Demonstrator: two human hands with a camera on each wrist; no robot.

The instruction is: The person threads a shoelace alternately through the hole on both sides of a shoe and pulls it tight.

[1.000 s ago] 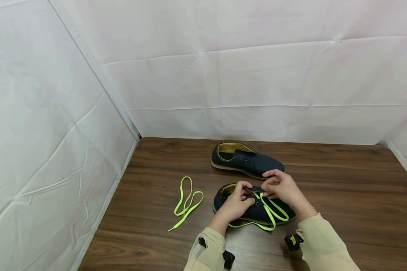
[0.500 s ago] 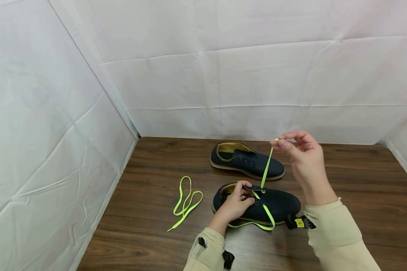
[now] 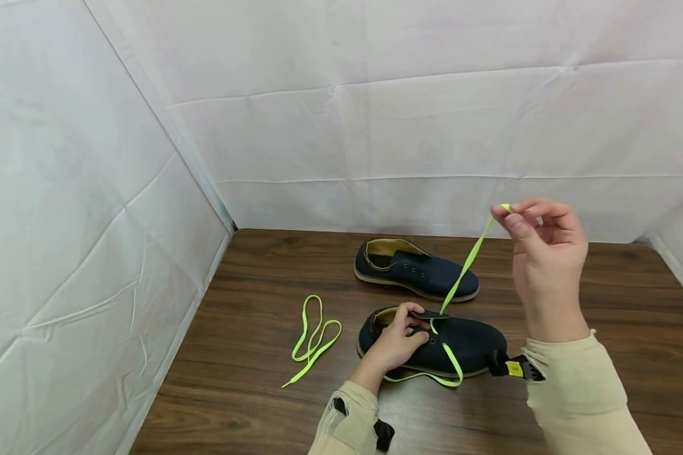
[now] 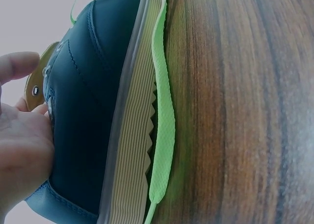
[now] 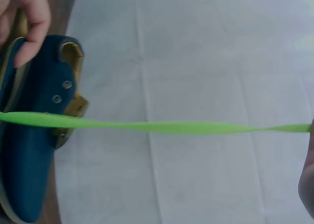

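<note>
Shoelace (image 3: 468, 264), flat and yellow-green, is stretched in a straight slanting line from the far eyelet flap (image 3: 429, 315) of the near shoe (image 3: 472, 341), running upward and to the right in the head view. Its raised end is pinched between thumb and fingers of the right hand (image 3: 549, 259), held above the table (image 3: 233, 328). The other end is laid on the wood along the near side of the sole, its tip pointed toward the heel.

The near shoe is set upright, long axis roughly left to right, toe to the right. Its lifted far flap is gripped by the bent fingers of the left hand (image 3: 395, 344); the thumb is spread apart from the forefinger, over the near side of the opening.

Behind, the far shoe (image 3: 441, 275) is pointed the same way, its toe angled slightly nearer. A second lace (image 3: 310, 359) is looped on the table to the left.
</note>
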